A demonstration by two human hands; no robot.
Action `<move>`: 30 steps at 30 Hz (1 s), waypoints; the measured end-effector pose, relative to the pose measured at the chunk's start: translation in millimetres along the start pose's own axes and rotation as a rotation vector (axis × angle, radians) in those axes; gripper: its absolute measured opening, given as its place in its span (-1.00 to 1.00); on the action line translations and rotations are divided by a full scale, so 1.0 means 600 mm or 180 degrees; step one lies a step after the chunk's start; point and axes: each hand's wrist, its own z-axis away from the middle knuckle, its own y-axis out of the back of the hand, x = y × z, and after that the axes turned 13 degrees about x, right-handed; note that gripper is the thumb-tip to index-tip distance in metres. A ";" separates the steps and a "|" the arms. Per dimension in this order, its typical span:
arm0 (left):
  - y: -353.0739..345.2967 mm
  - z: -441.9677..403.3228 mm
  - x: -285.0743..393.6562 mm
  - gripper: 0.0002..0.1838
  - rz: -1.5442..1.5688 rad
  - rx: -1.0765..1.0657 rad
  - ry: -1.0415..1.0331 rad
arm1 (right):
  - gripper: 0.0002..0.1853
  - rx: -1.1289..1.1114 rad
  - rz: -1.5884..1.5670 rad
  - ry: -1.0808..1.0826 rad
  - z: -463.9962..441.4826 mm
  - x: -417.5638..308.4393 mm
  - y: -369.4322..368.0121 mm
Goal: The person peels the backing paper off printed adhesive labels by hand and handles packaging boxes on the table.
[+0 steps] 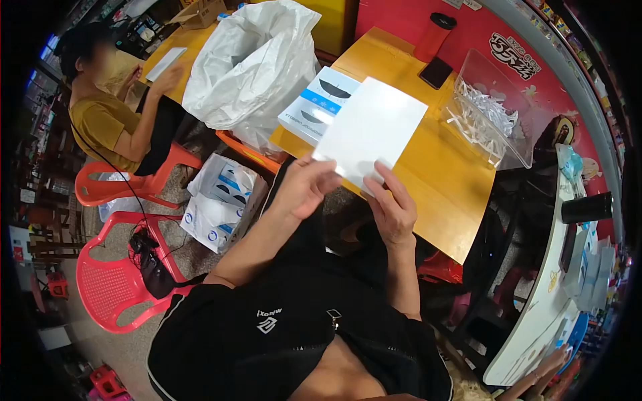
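A: Fingers, state of?
B: Left hand (304,186): fingers clamped on the near left corner of the panel. Right hand (394,212): fingers a little apart, laid at the near right corner; whether they pinch it, cannot tell

A: Panel (381,123), place of?
B: One, white, plain-faced; before the chest, over the near part of the counter (461,214), overlapping the printed box in view; resting on it or clear of it, cannot tell; sheet or flat box, likewise

A: Handling note?
B: By judgement: a light, even hold at both near corners; thumbs off the middle of the face, to spare it marks; wrists level so that it does not twist; far edge watched, since nothing grips it there and it could dip or knock the box

A: Next outward?
B: Printed box (309,110), one, blue band, lying at the counter's left edge; phone (436,73), one, dark, lying flat; bottle (435,39), one, red with dark top, upright beside the phone; bin (523,137), one, clear, with white strips (491,110) inside

A: Beyond the counter?
B: Bag (251,63), one, large, white, mouth open, above an orange crate (267,161); cartons (224,197), on the floor; chair (107,281), red, carrying a dark bundle (154,271); at far left, a second person (107,127), seated, near a pale flat item (166,63)
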 end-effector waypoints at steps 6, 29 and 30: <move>0.024 -0.014 0.022 -0.37 0.0480 -0.0736 0.1679 | -0.79 -0.0112 -0.0373 -0.0224 0.012 -0.035 0.031; 0.005 0.011 -0.017 -0.69 -0.4007 -0.2562 -0.4557 | -0.94 0.0722 -0.2546 -0.4619 0.087 0.023 0.026; 0.008 0.010 -0.021 -0.69 -0.4008 -0.2583 -0.4548 | -0.94 0.0742 -0.2544 -0.4623 0.091 0.026 0.025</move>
